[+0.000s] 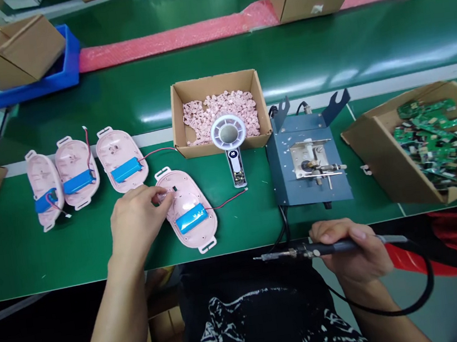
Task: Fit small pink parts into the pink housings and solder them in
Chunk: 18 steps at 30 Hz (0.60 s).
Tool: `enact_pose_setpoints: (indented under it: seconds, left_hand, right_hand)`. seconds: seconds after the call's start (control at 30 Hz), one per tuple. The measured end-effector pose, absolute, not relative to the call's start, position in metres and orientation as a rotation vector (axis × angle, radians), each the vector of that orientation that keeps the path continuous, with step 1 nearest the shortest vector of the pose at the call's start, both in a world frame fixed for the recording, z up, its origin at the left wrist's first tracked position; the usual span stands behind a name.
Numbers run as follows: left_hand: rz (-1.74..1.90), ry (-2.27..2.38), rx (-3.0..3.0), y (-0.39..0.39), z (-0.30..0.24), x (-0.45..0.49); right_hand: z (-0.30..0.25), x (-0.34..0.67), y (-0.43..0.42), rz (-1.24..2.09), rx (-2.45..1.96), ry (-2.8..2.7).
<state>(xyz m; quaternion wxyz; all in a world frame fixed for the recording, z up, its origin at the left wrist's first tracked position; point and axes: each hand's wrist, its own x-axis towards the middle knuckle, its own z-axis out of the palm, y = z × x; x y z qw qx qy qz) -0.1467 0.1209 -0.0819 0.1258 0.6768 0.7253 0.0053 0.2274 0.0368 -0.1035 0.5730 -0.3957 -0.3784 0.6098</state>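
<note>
My right hand (354, 250) is wrapped round the handle of a soldering iron (306, 251), its tip pointing left in front of the bench edge. My left hand (140, 222) pinches at the upper left of a pink plastic shell (187, 190); whatever lies between thumb and forefinger is too small to name. Inside that shell sits a blue battery pack (191, 218), its red lead running out to the right. Left of it lie more pink shells (117, 143), each with a blue battery and a lead with a white connector.
Behind the shell stands a carton of small pink parts (225, 146), with a handheld fan (236, 164) in front. A blue-grey soldering station (315, 193) is on the right, beside a carton of green circuit boards (397, 171). A blue tray (33, 94) is back left.
</note>
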Motion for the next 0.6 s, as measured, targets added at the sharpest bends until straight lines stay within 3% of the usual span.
enact_pose_setpoints:
  seconds: [0.23,0.6]
  left_hand:
    - [0.208,2.034,1.942,0.122,-0.082,-0.149]
    - [0.123,2.097,1.543,0.132,-0.079,-0.14]
  right_hand:
    - [-0.105,0.23,0.035,1.447,-0.929,-0.893]
    - [-0.094,0.229,0.035,1.435,-0.845,-0.956]
